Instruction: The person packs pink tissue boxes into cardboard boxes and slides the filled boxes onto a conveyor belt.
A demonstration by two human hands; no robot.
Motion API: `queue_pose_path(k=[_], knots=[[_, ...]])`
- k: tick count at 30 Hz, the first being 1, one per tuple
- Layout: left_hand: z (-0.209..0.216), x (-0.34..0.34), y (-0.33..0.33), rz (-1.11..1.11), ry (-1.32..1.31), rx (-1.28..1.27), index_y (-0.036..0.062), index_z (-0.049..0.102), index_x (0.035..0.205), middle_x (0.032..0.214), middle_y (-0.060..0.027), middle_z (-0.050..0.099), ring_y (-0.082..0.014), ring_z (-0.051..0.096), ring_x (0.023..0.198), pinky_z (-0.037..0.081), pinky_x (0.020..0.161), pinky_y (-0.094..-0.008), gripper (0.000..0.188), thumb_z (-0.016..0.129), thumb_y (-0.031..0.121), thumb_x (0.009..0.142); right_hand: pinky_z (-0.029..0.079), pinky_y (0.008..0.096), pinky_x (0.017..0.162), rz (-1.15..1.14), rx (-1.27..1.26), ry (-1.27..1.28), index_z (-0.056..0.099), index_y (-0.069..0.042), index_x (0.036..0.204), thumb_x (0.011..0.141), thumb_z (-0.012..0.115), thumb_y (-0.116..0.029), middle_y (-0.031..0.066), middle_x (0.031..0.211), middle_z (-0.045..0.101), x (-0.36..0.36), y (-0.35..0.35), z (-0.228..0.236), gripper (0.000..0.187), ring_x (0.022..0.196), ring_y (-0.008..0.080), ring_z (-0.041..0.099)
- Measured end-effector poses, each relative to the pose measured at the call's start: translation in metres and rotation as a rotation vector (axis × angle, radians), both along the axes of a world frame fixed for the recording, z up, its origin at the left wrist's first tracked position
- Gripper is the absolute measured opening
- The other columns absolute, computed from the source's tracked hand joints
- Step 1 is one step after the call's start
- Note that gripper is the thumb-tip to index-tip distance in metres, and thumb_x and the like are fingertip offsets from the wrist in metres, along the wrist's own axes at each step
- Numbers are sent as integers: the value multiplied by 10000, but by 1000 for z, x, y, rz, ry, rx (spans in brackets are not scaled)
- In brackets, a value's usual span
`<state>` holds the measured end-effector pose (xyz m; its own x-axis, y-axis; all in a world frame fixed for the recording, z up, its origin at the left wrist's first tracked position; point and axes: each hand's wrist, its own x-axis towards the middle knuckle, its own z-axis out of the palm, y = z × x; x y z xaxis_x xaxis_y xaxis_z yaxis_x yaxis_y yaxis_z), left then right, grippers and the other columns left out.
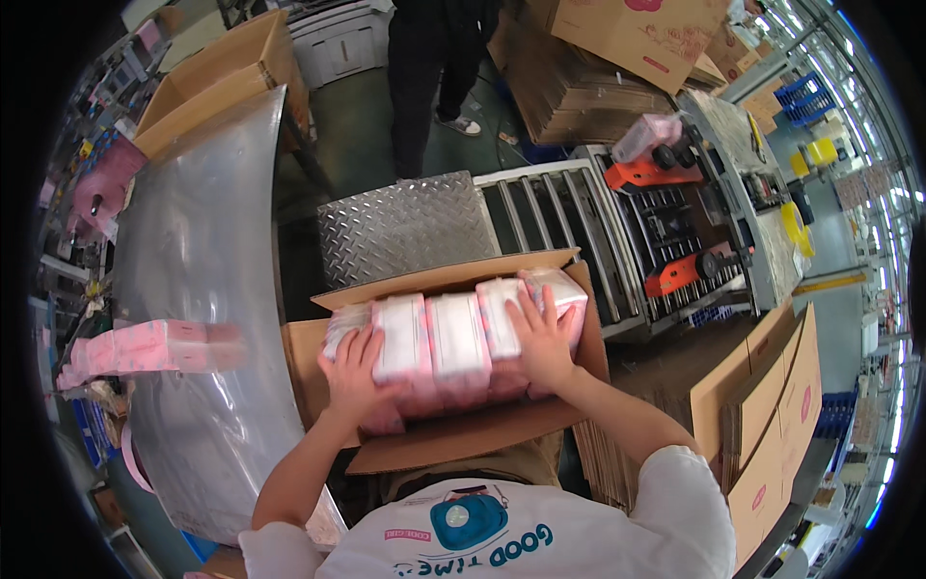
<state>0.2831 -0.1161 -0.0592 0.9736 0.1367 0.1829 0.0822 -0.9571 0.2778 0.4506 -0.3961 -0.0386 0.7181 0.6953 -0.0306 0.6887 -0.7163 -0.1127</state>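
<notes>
A row of several pink-and-white plastic-wrapped packs [458, 335] sits inside an open cardboard box [463, 436] in front of me. The box's long flaps are folded outward. My left hand [355, 374] rests on the packs at the left end, fingers spread and thumb apart. Over the right end lies my right hand [543, 340], its fingers stretched across the tops of the packs. Both hands are open and press against the wrapping. The packs' lower parts are hidden inside the box.
Another row of pink packs [159, 347] lies on the curved metal chute [207, 241] at left. A tread-plate platform [405, 227] and roller conveyor [540, 212] with an orange-armed machine [675, 222] stand beyond. Folded cartons [762, 425] stand at right. A person [429, 87] stands opposite.
</notes>
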Motion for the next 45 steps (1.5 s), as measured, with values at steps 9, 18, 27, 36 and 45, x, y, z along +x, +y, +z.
queue_pose_path(k=[9, 18, 27, 36, 45], knots=[[-77, 73, 0, 250, 520, -88, -16, 351, 1360, 1394, -135, 416, -287, 292, 1346, 143, 1069, -608, 794, 525, 551, 832, 158, 653, 1004, -230, 28, 268, 436, -128, 1326, 770, 597, -521, 117, 1413, 368, 43, 30, -98, 700, 1346, 318, 250], [138, -52, 231, 823, -247, -321, 37, 571, 1175, 1056, -185, 635, -214, 597, 1024, 491, 815, -386, 495, 643, 376, 821, 367, 399, 1005, -261, 376, 485, 529, 47, 1192, 769, 645, -136, 223, 1214, 549, 7, -60, -7, 475, 1180, 352, 488], [91, -149, 306, 779, 726, 214, 89, 669, 1042, 1285, -41, 522, -361, 178, 1363, 329, 1006, -539, 352, 590, 264, 747, 506, 482, 683, -404, -128, 180, 653, 35, 749, 750, 572, -309, 267, 721, 608, 31, -125, 0, 353, 724, 426, 619], [93, -233, 184, 834, 489, 368, 78, 682, 1004, 946, -104, 669, -249, 485, 1205, 270, 1067, -494, 307, 529, 88, 738, 493, 474, 713, -378, -110, 282, 665, 1, 832, 749, 617, -343, 249, 798, 630, 142, -160, 27, 358, 817, 407, 618], [-20, -34, -20, 560, 256, -632, -43, 453, 1264, 1089, -227, 614, -338, 590, 1043, 409, 943, -407, 606, 592, 375, 848, 491, 424, 826, -211, -253, 469, 673, -23, 899, 813, 489, -555, 217, 941, 651, 123, -139, 11, 569, 926, 337, 629]])
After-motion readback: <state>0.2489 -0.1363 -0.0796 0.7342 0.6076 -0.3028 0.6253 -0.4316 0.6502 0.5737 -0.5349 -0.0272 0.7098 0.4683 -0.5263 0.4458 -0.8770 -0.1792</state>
